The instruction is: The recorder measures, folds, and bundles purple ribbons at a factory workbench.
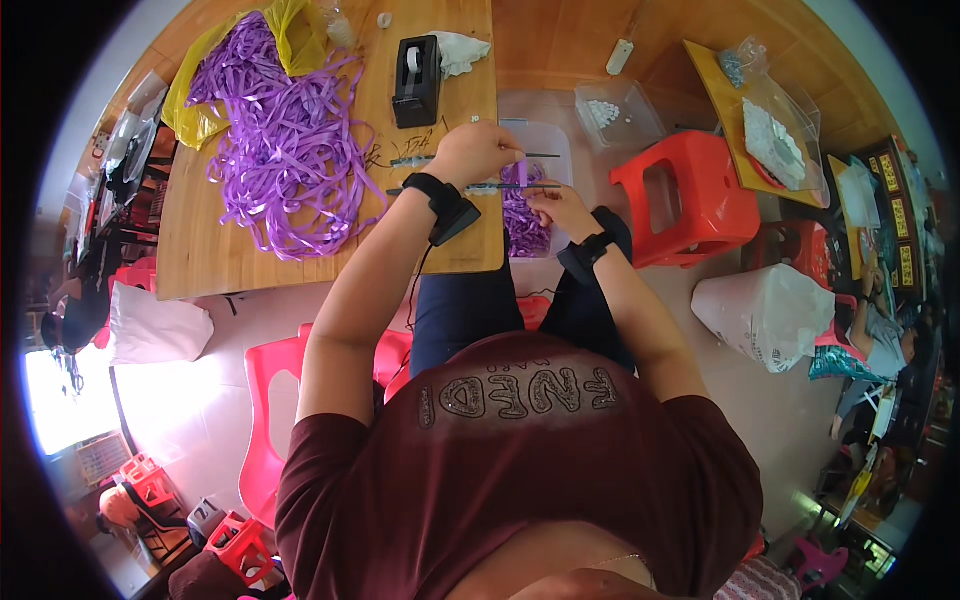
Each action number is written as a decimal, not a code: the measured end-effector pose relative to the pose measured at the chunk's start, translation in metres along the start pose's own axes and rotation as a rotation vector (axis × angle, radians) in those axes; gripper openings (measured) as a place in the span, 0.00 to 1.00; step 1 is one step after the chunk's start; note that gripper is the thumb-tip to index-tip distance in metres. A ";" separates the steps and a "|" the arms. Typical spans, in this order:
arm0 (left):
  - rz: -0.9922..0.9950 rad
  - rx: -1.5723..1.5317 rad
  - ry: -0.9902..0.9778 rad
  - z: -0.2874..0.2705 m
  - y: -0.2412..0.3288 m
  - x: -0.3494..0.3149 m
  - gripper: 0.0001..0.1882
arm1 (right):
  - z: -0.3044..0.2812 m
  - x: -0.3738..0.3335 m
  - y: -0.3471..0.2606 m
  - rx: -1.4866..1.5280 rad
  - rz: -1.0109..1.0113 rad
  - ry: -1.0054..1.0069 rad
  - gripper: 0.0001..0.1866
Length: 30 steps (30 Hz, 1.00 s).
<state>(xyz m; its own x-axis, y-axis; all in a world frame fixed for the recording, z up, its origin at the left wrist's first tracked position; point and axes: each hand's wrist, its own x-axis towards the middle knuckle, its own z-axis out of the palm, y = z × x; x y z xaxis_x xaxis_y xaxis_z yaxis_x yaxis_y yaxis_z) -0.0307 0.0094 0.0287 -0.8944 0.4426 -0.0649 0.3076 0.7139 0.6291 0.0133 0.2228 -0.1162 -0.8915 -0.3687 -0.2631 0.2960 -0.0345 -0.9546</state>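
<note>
Two thin dark rods [545, 186] stick out past the table's right edge, one nearer to me than the other. A short stretch of purple ribbon [521, 175] spans the gap between them. My left hand [478, 152] is over the far rod, its fingertips pinched at the upper end of that ribbon. Just below the near rod's tip is my right hand [565, 212], with thumb and fingers closed together; what they hold is too small to make out. Under both hands stands a clear plastic bin [560, 150] with purple ribbon pieces [525, 225] inside.
A tangled heap of purple ribbon [285, 150] spills from a yellow bag [190, 120] on the wooden table [460, 258]. A black tape dispenser [416, 85] stands near the far edge. To the right are a red stool [690, 200] and a white bag-lined bin [755, 310].
</note>
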 end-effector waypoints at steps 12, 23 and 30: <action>-0.038 -0.040 -0.005 0.001 -0.004 0.001 0.14 | 0.034 0.024 0.010 -0.243 -0.348 0.323 0.12; -0.063 -0.071 -0.032 -0.001 -0.003 0.000 0.14 | 0.039 -0.057 0.006 -0.165 -0.055 0.008 0.12; -0.071 -0.082 -0.052 -0.003 -0.003 0.001 0.15 | 0.059 -0.132 -0.020 -0.126 -0.019 -0.071 0.09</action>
<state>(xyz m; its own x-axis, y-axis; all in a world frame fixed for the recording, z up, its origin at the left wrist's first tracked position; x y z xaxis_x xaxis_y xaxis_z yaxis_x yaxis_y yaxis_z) -0.0331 0.0060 0.0292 -0.8941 0.4218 -0.1503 0.2148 0.6985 0.6826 0.1450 0.2171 -0.0544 -0.8687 -0.4343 -0.2381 0.2295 0.0731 -0.9706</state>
